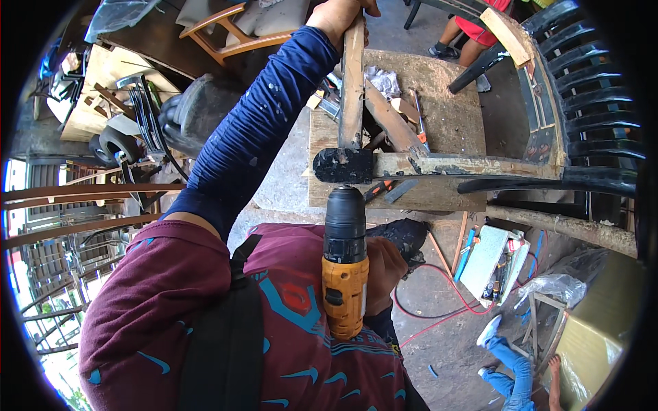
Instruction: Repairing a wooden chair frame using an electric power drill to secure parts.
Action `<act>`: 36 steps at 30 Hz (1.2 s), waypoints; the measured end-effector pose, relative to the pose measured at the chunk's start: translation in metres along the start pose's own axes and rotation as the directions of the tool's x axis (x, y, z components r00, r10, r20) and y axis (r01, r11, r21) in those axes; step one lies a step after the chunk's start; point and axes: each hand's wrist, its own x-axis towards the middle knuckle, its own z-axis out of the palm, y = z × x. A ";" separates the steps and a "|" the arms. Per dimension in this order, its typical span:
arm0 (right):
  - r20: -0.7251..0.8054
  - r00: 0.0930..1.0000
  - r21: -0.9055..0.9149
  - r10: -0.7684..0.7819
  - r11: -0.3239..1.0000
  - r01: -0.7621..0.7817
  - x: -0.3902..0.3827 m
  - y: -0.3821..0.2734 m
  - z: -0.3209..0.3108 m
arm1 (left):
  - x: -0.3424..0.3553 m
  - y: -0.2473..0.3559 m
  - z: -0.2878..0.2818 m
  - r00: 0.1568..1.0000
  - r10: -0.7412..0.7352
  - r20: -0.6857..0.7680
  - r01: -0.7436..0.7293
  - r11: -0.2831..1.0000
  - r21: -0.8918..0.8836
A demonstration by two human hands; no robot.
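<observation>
A yellow and black cordless drill stands in front of my chest, its black chuck just below a black-painted joint of a wooden chair frame. I cannot see a bit between the two. My right hand is mostly hidden behind the drill and closed at its handle. My left hand reaches far forward and is closed around the upper end of a bare wooden rail. From the joint, a worn wooden bar runs right to the black slatted chair back.
Beneath the frame is a worn wooden bench with tools and scraps. A metal toolbox and a red hose lie on the floor at right. Other people's legs show at the top and lower right. Chair parts are piled at left.
</observation>
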 end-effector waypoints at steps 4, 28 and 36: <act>0.001 1.000 -0.023 0.006 1.000 -0.006 0.000 0.000 -0.002 | 0.004 0.001 0.005 0.998 -0.020 0.058 0.029 0.989 -0.147; -0.032 0.998 0.067 0.062 0.996 -0.060 -0.009 -0.030 0.027 | -0.014 0.032 0.026 0.976 0.098 -0.192 -0.057 0.977 0.205; 0.057 0.919 0.780 0.391 0.557 -0.286 -0.038 -0.056 0.064 | -0.025 0.040 0.024 0.980 -0.055 -0.189 0.083 0.986 0.142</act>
